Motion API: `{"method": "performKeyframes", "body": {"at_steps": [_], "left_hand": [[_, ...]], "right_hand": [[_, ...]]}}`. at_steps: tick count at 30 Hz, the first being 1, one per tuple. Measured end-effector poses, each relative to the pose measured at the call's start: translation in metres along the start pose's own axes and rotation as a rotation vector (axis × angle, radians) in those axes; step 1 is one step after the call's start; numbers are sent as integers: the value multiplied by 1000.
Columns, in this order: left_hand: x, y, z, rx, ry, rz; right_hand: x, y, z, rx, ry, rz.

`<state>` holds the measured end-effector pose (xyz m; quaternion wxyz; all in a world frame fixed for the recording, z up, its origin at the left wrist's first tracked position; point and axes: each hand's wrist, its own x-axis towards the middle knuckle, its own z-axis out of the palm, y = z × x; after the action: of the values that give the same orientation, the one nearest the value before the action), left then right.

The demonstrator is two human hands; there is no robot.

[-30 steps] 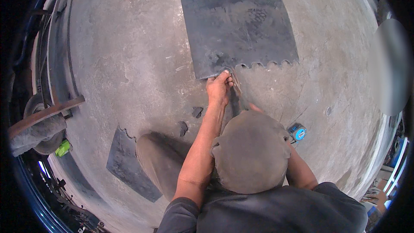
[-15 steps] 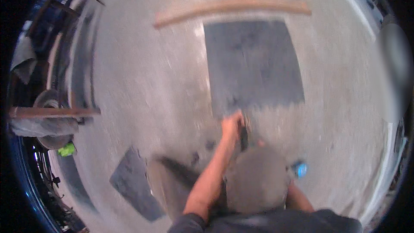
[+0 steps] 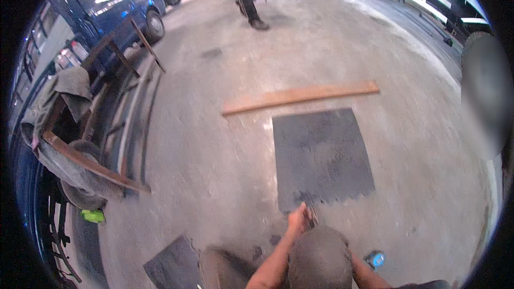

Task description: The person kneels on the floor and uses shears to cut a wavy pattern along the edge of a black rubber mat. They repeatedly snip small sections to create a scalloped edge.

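The black mat [image 3: 324,155] lies on the floor [image 3: 214,182], near the wooden board [image 3: 300,98]. Fingers of the left hand [image 3: 298,220] are clamped on its near edge. The knee [image 3: 320,257] hides the right hand; finger state cannot be determined.

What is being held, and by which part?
The left hand appears to pinch the dark mat by its near edge, left of centre. The right hand is hidden behind the knee; its hold is unclear.
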<state>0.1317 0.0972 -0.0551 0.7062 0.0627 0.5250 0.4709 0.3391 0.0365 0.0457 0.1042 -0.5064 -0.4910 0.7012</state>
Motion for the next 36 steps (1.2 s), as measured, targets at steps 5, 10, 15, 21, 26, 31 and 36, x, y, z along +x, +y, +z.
{"method": "performKeyframes", "body": {"at_steps": [5,10,15,21,26,31,36], "left_hand": [[13,16,0,-80,106,-1],[0,19,-4,-163,235,7],[-5,20,-2,-191,226,-18],[-5,23,-3,-171,208,-29],[-4,26,-11,-155,184,-42],[-8,31,-6,-172,223,-69],[-12,37,-13,-159,231,-92]], "right_hand": [[0,-16,-7,8,6,14],[4,-14,0,97,-8,79],[4,-19,-2,128,-7,109],[9,-24,-7,143,-28,121],[13,-26,-9,157,-61,120],[13,-25,-11,158,-72,124],[18,-24,-10,176,-88,134]]}}
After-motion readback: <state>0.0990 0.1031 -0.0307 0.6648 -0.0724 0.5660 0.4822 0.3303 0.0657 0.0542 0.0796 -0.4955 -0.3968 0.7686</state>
